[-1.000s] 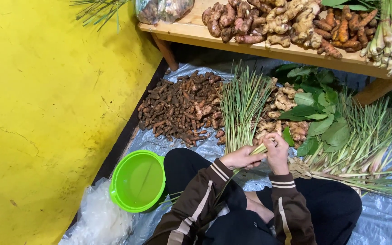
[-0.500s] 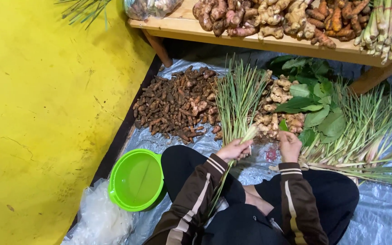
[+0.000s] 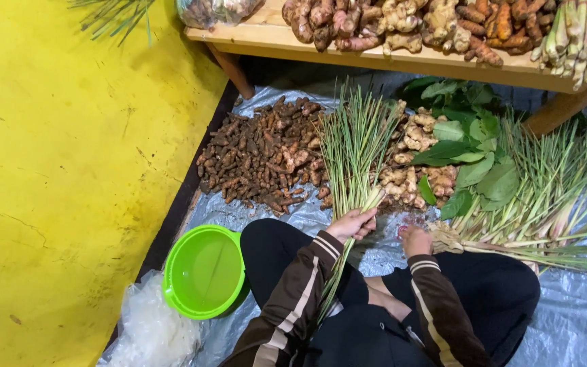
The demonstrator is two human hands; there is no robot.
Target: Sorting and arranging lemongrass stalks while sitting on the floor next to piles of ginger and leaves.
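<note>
Yellow painted floor fills the left of the view, and beside it a grey plastic sheet is spread on the ground under a low wooden desk piled with ginger and other roots. On the sheet, near its far left corner, lies a heap of dark brown rhizomes; a paler ginger pile and leafy green sprigs sit toward the middle, and a big loose sheaf of lemongrass fans out at the right edge. A bright green basin stands at the sheet's near left edge, just beside a crumpled clear plastic bag.

The left hand is closed around a lemongrass bundle near its pale bulb ends, fingers wrapped and pressed together on the stalks, so the leafy tops fan away toward the desk while some long blades trail back over the person's knee. The bundle looks light, and I judge the stalks stiff and fibrous at the base but floppy and sharp-edged at the leaf tips, so the thick lower part is the sound place to hold; loose stalks could slide out of a slack grip. The left forearm comes forward across the lap, wrist bent slightly up. The right hand rests low on the sheet near the big sheaf's root ends, fingers curled; whether it pinches anything I cannot tell.
</note>
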